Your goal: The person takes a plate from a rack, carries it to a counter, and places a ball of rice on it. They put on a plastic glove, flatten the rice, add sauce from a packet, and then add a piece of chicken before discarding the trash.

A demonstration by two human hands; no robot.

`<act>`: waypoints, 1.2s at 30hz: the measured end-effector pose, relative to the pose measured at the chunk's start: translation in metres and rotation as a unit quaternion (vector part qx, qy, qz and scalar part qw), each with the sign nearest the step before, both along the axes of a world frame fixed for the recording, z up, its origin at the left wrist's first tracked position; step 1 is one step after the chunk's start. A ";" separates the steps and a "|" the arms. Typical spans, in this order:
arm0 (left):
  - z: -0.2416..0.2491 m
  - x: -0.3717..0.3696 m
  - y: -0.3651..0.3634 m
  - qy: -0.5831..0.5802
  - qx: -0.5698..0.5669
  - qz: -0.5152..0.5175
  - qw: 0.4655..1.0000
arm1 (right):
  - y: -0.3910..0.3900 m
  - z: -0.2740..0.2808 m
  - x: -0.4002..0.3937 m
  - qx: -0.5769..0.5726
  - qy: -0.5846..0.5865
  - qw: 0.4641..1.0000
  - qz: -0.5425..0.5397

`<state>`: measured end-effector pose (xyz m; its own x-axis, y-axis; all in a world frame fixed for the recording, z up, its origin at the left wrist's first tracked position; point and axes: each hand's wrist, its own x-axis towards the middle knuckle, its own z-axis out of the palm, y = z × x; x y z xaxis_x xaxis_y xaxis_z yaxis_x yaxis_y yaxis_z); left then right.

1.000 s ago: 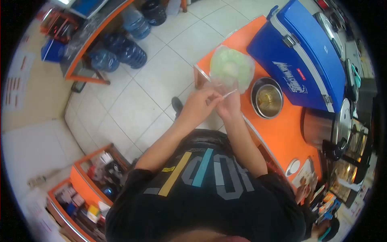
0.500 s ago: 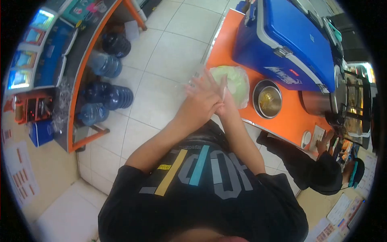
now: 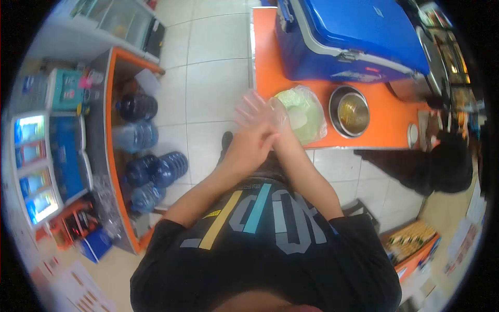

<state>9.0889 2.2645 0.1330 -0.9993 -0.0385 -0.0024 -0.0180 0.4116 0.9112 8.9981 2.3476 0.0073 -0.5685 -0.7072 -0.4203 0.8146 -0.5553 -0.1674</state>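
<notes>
While both hands point(image 3: 258, 126) press together, fingers point(image 3: 248, 106) spread: one green bag point(image 3: 301, 113), one steel bowl point(image 3: 350, 111), one cooler point(image 3: 353, 39)

Clear plastic bag point(image 3: 301, 112) of pale green contents, bulging and rounded, lies on the orange counter's near edge. Its left end is partly hidden behind the hands.

Single head-worn fisheye view, steeply downward over the person's chest; orange counter point(image 3: 384, 130) near, just ahead

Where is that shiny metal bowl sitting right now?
The metal bowl sits on the orange counter, just right of the green bag and in front of the blue cooler.
</notes>
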 end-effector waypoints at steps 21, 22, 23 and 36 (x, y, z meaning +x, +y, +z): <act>-0.060 -0.064 -0.155 0.221 -0.178 -0.167 0.944 | -0.127 -0.019 -0.054 0.286 -0.007 0.941 -0.183; -0.059 -0.064 -0.150 0.252 -0.140 -0.128 0.949 | -0.128 -0.034 -0.060 0.261 0.022 0.941 -0.215; -0.064 -0.067 -0.150 0.236 -0.086 -0.109 0.962 | -0.131 -0.038 -0.061 0.235 0.051 0.939 -0.245; -0.070 -0.045 -0.135 0.050 -0.092 -0.189 0.976 | -0.113 -0.006 -0.030 0.102 -0.087 0.888 -0.439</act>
<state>9.0435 2.1298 0.0630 -0.9371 0.3421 0.0688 0.2524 0.5282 0.8107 8.9684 2.2347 0.0013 -0.7769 0.0779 -0.6247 0.1052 -0.9623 -0.2508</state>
